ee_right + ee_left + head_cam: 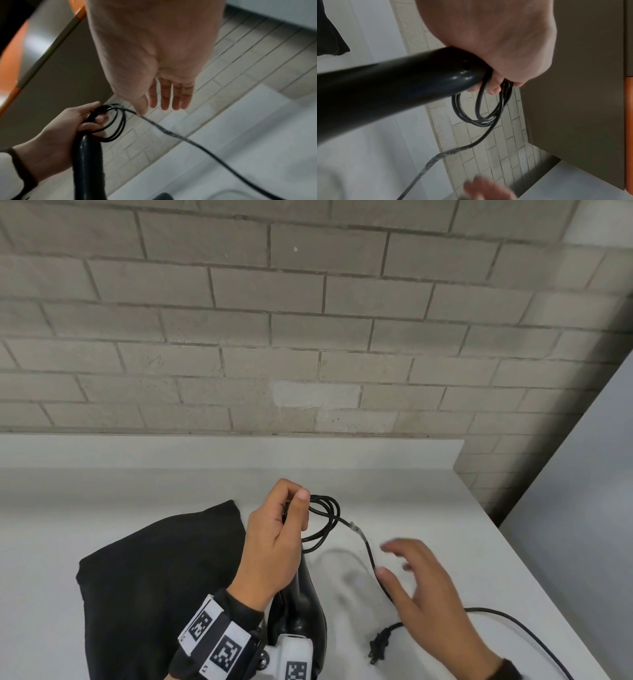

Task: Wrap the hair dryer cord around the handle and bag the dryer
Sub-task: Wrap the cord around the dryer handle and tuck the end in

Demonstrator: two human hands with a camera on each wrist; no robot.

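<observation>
Head view: left hand (274,539) grips the end of the hair dryer (303,611) handle, fingers curled round it and pinching a few loose coils of cord (325,518) against it. The dryer hangs down toward the white counter (445,508), black bag (154,577) lying flat just beside it. Right hand (428,594) is spread, fingers straight, holding nothing, over the free cord run. Plug (378,645) lies on the counter, long slack trailing off right. Risk: coils are loose, not snug on the handle, so they could slip off.

Left wrist view: loops dangle below the handle end, held only by fingertips (494,90). Relax that pinch and I'd expect them to unravel.

Right wrist view: open palm, cord passes under the thumb (140,106), not gripped. Likely snag: the plug dragging or whipping once the slack gets pulled.
</observation>
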